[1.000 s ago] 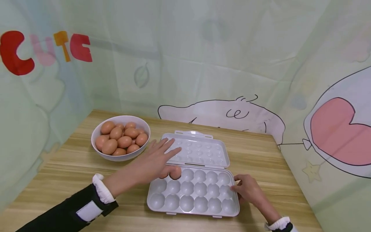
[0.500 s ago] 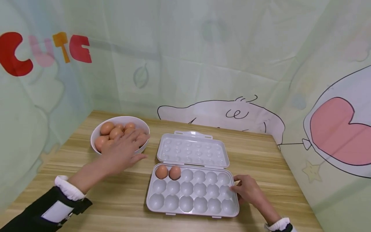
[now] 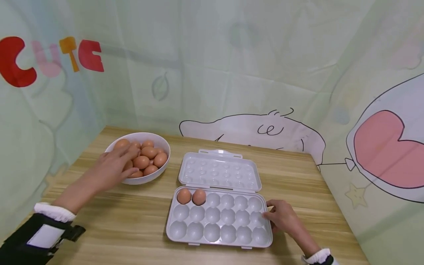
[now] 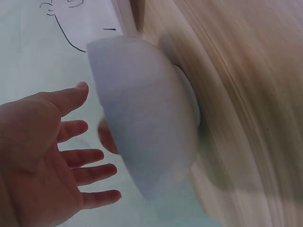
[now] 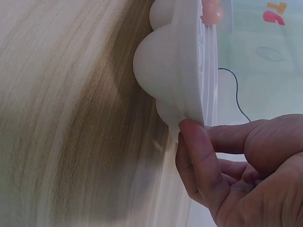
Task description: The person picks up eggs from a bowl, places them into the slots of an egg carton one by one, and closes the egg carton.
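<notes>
At the left of the head view stands a white bowl (image 3: 155,178) heaped with brown eggs (image 3: 141,162). My left hand (image 3: 107,169) hovers over the bowl's near left side, fingers spread and holding nothing; the left wrist view shows them apart beside the rim. In the middle, a white plastic egg tray (image 3: 220,225) lies with its lid (image 3: 220,171) folded back. Two brown eggs (image 3: 199,197) fill the back-left hollows. My right hand (image 3: 283,217) pinches the tray's right edge between thumb and fingers, as the right wrist view also shows.
Everything stands on a wood-grain table (image 3: 139,228). A printed cloth (image 3: 212,73) hangs around its back and sides. Between bowl and tray runs a strip of bare tabletop.
My left hand has left the back-left corner of the tray, uncovering two eggs there, and moved left over the bowl. My right hand keeps its grip on the tray edge.
</notes>
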### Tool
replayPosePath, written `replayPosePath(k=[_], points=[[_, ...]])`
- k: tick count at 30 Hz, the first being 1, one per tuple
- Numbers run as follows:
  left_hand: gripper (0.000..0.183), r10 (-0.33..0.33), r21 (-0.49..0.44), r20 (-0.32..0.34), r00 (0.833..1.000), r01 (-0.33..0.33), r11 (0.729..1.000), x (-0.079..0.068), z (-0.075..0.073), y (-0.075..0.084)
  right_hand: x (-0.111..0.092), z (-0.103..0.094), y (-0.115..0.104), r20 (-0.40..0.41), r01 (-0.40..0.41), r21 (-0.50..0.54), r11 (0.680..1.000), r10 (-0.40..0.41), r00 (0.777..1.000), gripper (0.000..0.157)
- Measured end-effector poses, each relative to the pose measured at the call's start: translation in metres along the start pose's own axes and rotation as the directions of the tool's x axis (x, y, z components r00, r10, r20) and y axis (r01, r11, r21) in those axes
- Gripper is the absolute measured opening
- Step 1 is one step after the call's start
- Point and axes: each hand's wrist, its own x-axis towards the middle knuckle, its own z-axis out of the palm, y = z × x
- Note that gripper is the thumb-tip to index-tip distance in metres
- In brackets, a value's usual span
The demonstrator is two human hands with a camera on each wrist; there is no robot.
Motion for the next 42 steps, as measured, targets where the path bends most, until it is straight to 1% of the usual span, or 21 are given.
replayPosePath(k=[3, 7, 12, 16, 19, 21, 25, 29, 32, 34, 36, 39, 42], points=[[0.068, -0.017, 0.019, 0.009, 1.0, 0.017, 1.0, -0.002, 0.002, -0.006, 0.0, 0.0, 0.001, 0.0, 0.003, 0.008, 1.0, -0.003, 1.0, 0.033], [0.067, -0.019, 0.043, -0.008, 1.0, 0.019, 0.999, -0.005, 0.007, -0.011, 0.0, 0.0, 0.002, 0.003, 0.014, 0.006, 1.0, -0.014, 1.0, 0.034], [0.066, -0.016, 0.043, -0.049, 0.999, 0.018, 0.999, -0.007, 0.011, -0.012, 0.0, -0.001, 0.002, 0.006, 0.031, 0.002, 1.0, -0.031, 1.0, 0.034], [0.063, -0.007, 0.059, -0.08, 0.997, 0.011, 0.998, -0.004, 0.013, -0.01, -0.001, 0.0, 0.003, 0.004, 0.026, -0.004, 1.0, -0.026, 1.0, 0.033], [0.061, -0.005, 0.058, -0.089, 0.996, 0.011, 0.998, -0.001, 0.015, -0.009, -0.001, 0.0, 0.003, 0.002, 0.018, -0.005, 1.0, -0.018, 1.0, 0.033], [0.062, 0.003, 0.047, -0.096, 0.995, 0.002, 0.999, 0.0, 0.016, -0.007, -0.001, 0.0, 0.003, 0.002, 0.02, -0.002, 1.0, -0.02, 1.0, 0.033], [0.07, 0.038, 0.03, -0.12, 0.992, -0.035, 0.999, 0.001, 0.018, -0.004, 0.0, 0.0, 0.003, -0.006, 0.023, -0.006, 1.0, -0.023, 1.0, 0.034], [0.068, 0.065, 0.007, -0.14, 0.988, -0.065, 0.998, 0.004, 0.017, -0.002, 0.0, 0.001, 0.003, -0.014, 0.017, -0.011, 1.0, -0.017, 1.0, 0.034], [0.064, 0.049, -0.041, -0.127, 0.991, -0.055, 0.998, 0.007, 0.014, 0.001, -0.001, 0.002, 0.003, -0.017, 0.013, -0.011, 1.0, -0.013, 1.0, 0.034], [0.064, 0.019, -0.09, -0.106, 0.994, -0.028, 0.996, 0.01, 0.012, 0.004, 0.0, 0.002, 0.004, -0.017, 0.013, -0.009, 1.0, -0.013, 1.0, 0.034], [0.062, -0.008, -0.118, -0.097, 0.995, -0.003, 0.993, 0.011, 0.008, 0.009, 0.0, 0.002, 0.004, -0.018, 0.014, -0.009, 1.0, -0.014, 1.0, 0.035], [0.053, -0.053, -0.135, -0.105, 0.993, 0.038, 0.99, 0.014, 0.002, 0.019, 0.001, 0.001, 0.003, -0.017, 0.021, -0.011, 1.0, -0.021, 1.0, 0.035], [0.041, -0.089, -0.154, -0.139, 0.986, 0.067, 0.986, 0.017, -0.005, 0.034, 0.002, 0.001, 0.002, -0.017, 0.024, -0.025, 0.999, -0.024, 1.0, 0.035]])
